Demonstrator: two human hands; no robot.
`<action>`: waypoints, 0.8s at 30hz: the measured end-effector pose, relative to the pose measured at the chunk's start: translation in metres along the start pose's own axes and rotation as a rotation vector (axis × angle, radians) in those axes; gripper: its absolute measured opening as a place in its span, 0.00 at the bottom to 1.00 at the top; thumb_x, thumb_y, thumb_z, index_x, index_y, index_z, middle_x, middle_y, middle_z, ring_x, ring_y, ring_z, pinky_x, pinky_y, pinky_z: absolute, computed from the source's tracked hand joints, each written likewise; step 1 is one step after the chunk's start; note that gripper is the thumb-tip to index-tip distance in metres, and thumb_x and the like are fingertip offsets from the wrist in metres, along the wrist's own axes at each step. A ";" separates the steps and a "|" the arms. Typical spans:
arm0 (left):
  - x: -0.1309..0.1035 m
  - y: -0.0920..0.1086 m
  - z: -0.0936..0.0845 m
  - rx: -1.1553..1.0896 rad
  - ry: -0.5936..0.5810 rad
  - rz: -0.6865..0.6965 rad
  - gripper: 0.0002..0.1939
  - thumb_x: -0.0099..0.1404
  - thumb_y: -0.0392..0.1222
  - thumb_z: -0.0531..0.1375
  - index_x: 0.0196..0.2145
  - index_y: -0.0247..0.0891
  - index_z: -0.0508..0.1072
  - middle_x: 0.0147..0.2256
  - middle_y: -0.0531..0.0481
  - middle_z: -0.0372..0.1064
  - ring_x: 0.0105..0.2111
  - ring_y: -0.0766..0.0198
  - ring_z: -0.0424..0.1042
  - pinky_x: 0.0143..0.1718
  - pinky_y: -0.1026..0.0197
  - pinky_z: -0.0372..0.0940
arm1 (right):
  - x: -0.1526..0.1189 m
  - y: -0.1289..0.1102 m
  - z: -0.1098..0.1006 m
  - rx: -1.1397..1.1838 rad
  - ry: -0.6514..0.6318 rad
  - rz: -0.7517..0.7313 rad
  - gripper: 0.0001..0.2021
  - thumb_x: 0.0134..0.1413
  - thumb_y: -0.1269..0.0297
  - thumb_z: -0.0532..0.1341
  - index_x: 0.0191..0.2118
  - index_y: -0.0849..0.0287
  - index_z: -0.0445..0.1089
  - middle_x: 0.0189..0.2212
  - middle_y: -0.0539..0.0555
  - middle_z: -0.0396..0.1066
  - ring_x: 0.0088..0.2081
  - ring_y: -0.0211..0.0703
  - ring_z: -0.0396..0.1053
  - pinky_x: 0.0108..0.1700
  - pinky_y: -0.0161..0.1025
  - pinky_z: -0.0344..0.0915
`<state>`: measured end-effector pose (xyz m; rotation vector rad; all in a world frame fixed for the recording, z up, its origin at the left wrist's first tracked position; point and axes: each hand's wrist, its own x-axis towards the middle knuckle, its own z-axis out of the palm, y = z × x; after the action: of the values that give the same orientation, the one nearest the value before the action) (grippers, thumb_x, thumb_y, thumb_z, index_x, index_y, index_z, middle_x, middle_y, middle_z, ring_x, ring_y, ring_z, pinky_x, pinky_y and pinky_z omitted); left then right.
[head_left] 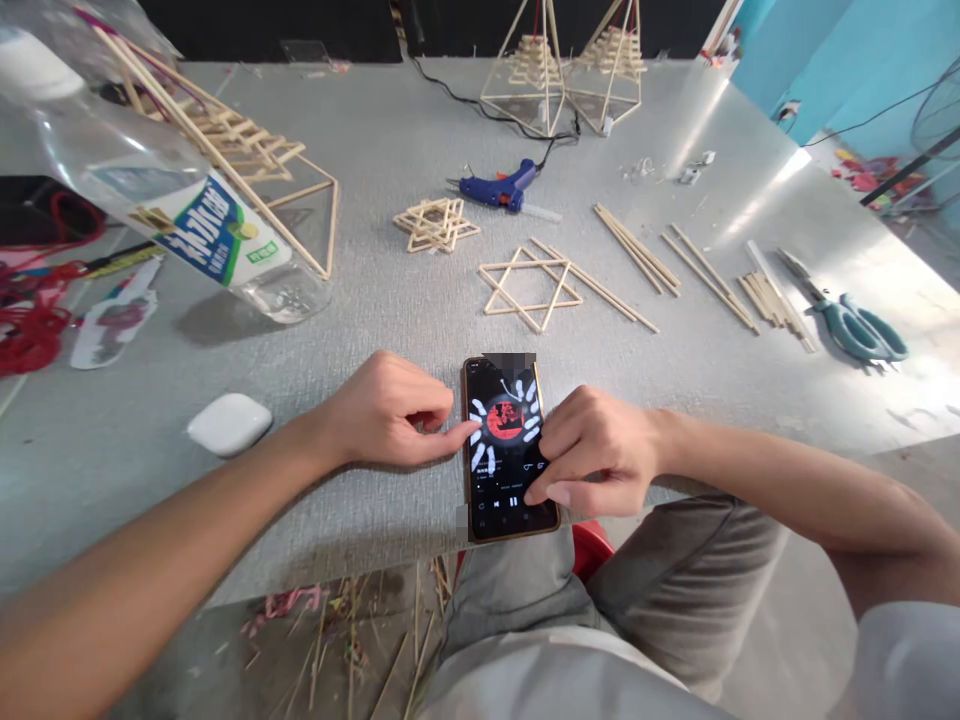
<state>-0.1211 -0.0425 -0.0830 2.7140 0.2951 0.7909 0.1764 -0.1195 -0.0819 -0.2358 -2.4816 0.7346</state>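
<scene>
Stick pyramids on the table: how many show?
3: the nearest pyramid beside the bottle, plus, at the far side of the table, a second pyramid and, to its right, a third pyramid. More could be hidden around the bottle.

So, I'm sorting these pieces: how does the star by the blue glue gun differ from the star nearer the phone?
The layered star is built up in a stack; the flat star looks like a single open outline. The layered star also looks smaller across than the flat star. The layered star sits beside the glue gun, the flat star nearer the phone. Both are pale sticks in star shapes.
</scene>
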 end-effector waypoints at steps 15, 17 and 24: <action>0.000 0.001 0.001 -0.008 0.007 -0.005 0.25 0.74 0.40 0.68 0.23 0.40 0.61 0.19 0.62 0.54 0.19 0.71 0.54 0.25 0.59 0.52 | 0.000 0.000 0.000 0.007 0.020 -0.002 0.20 0.77 0.66 0.55 0.44 0.59 0.86 0.21 0.48 0.70 0.24 0.41 0.67 0.30 0.42 0.59; 0.001 0.002 0.000 -0.011 0.006 -0.003 0.25 0.74 0.40 0.68 0.23 0.40 0.61 0.18 0.62 0.55 0.19 0.71 0.54 0.24 0.59 0.52 | 0.001 0.000 0.000 0.017 0.031 -0.015 0.19 0.77 0.66 0.55 0.44 0.60 0.86 0.21 0.48 0.69 0.24 0.41 0.67 0.30 0.42 0.58; 0.003 0.003 -0.002 -0.015 0.009 0.007 0.25 0.74 0.40 0.67 0.22 0.40 0.61 0.18 0.61 0.57 0.18 0.71 0.56 0.23 0.59 0.52 | 0.002 -0.001 -0.003 0.025 0.069 -0.011 0.20 0.77 0.66 0.55 0.43 0.59 0.87 0.21 0.48 0.70 0.24 0.40 0.67 0.29 0.42 0.58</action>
<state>-0.1192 -0.0437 -0.0793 2.6996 0.2809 0.8042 0.1761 -0.1181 -0.0783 -0.2348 -2.4055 0.7397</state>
